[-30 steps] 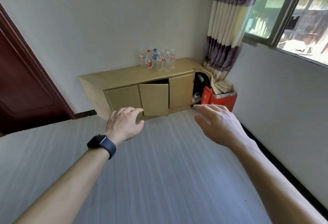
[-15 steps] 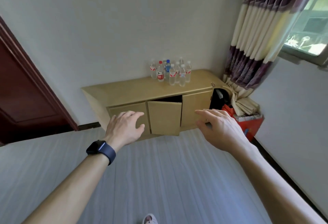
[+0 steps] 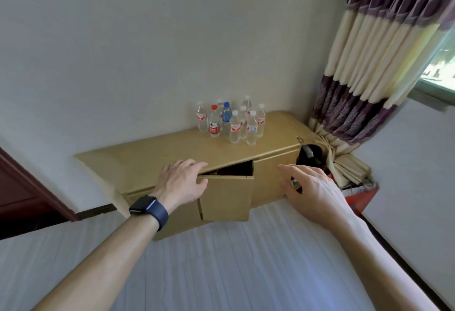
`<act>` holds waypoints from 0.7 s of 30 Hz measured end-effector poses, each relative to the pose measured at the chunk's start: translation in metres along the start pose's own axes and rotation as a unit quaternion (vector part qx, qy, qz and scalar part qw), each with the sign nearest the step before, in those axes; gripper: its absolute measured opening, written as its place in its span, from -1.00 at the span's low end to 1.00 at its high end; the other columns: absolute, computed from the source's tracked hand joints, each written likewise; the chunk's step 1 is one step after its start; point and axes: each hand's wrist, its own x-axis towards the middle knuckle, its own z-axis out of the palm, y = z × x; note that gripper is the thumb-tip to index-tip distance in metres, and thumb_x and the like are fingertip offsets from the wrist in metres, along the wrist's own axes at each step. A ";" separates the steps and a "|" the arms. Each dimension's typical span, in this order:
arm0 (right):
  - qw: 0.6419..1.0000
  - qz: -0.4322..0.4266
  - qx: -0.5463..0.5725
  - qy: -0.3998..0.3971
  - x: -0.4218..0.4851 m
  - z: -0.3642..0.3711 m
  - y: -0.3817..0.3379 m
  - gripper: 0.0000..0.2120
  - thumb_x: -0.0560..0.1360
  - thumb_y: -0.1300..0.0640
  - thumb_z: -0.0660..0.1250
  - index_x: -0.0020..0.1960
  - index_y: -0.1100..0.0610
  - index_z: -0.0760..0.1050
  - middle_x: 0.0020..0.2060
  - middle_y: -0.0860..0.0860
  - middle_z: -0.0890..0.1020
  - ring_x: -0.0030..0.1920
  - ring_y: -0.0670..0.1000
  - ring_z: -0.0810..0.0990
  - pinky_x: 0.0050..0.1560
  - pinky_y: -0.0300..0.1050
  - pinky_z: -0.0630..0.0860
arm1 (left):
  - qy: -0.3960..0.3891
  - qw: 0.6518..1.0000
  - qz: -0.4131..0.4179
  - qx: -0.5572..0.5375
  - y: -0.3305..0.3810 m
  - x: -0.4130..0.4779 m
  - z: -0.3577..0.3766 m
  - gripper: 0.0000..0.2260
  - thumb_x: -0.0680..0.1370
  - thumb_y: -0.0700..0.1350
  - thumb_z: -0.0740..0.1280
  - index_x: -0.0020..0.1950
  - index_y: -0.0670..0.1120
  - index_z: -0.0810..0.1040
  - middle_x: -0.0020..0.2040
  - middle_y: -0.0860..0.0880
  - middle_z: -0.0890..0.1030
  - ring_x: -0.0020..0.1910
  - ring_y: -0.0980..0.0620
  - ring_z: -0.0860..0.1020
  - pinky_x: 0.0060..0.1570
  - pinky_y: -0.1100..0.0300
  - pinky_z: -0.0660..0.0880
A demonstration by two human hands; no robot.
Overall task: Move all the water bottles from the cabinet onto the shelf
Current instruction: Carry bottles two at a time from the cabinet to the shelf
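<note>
Water bottles [image 3: 231, 121], roughly nine, stood bunched upright on the surface of a low yellow cabinet [image 3: 152, 160] at centre frame, against a pale wall. No shelf was in view, so the move looked not yet begun, with every visible bottle left to carry. Both hands were empty, fingers loosely spread. The left hand [image 3: 182, 182], a dark smartwatch [image 3: 144, 206] on its wrist, hovered at the top corner of the ajar middle door [image 3: 225, 197]; contact could not be told. The right hand [image 3: 312, 190] hung before the right-hand door. A striped curtain [image 3: 376, 64] filled the upper right, a red box [image 3: 362, 197] sat below it, and a dark wooden door [image 3: 19, 187] edged the left.
</note>
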 end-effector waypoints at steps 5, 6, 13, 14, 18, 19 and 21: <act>1.000 0.019 0.005 -0.020 0.081 0.023 0.018 -0.58 0.63 -0.15 0.10 0.47 -0.18 0.31 0.40 -0.19 0.44 0.45 0.01 0.32 0.34 0.00 0.38 | -0.024 1.000 0.015 -0.005 -0.009 0.095 0.019 -0.54 0.58 0.18 0.17 0.48 0.16 0.32 0.42 0.07 0.42 0.37 -0.02 0.41 0.32 -0.01 0.36; 1.000 0.020 0.007 -0.023 0.098 0.028 0.023 -0.58 0.62 -0.16 0.10 0.47 -0.19 0.31 0.40 -0.19 0.44 0.45 0.00 0.31 0.34 0.00 0.37 | -0.029 0.999 0.019 -0.003 -0.009 0.114 0.023 -0.54 0.58 0.18 0.17 0.48 0.16 0.31 0.42 0.08 0.42 0.36 -0.02 0.41 0.31 -0.01 0.37; 0.998 0.022 0.038 -0.034 0.217 0.048 0.057 -0.58 0.60 -0.19 0.08 0.44 -0.21 0.33 0.36 -0.17 0.48 0.40 0.04 0.37 0.28 0.02 0.42 | -0.053 0.998 0.025 0.000 -0.014 0.238 0.032 -0.55 0.57 0.16 0.18 0.47 0.15 0.34 0.39 0.06 0.45 0.32 -0.04 0.45 0.27 -0.01 0.39; 0.998 0.022 0.038 -0.035 0.233 0.050 0.060 -0.58 0.61 -0.20 0.09 0.44 -0.21 0.34 0.37 -0.18 0.47 0.39 0.03 0.37 0.29 0.01 0.42 | -0.053 0.998 0.020 -0.002 -0.015 0.255 0.032 -0.55 0.57 0.16 0.18 0.47 0.16 0.33 0.39 0.06 0.45 0.32 -0.04 0.45 0.27 -0.02 0.39; 0.998 0.028 0.041 -0.047 0.290 0.062 0.069 -0.60 0.62 -0.21 0.10 0.43 -0.22 0.36 0.38 -0.19 0.46 0.37 0.03 0.39 0.31 0.01 0.40 | -0.070 0.997 0.020 -0.001 -0.022 0.311 0.039 -0.55 0.57 0.15 0.17 0.47 0.16 0.33 0.39 0.06 0.46 0.33 -0.04 0.44 0.28 -0.02 0.37; 0.997 0.027 0.041 -0.054 0.303 0.067 0.071 -0.60 0.62 -0.21 0.10 0.43 -0.22 0.36 0.38 -0.20 0.46 0.37 0.02 0.39 0.31 0.02 0.40 | -0.076 0.997 0.021 0.001 -0.024 0.324 0.042 -0.55 0.57 0.15 0.17 0.47 0.15 0.33 0.39 0.06 0.45 0.34 -0.04 0.43 0.29 -0.02 0.36; 0.996 0.030 0.037 -0.069 0.330 0.079 0.076 -0.60 0.62 -0.22 0.09 0.43 -0.22 0.35 0.38 -0.21 0.46 0.39 0.01 0.38 0.30 0.02 0.40 | -0.087 0.996 0.022 -0.002 -0.029 0.353 0.049 -0.54 0.57 0.14 0.18 0.48 0.13 0.33 0.41 0.06 0.44 0.36 -0.03 0.41 0.30 -0.03 0.35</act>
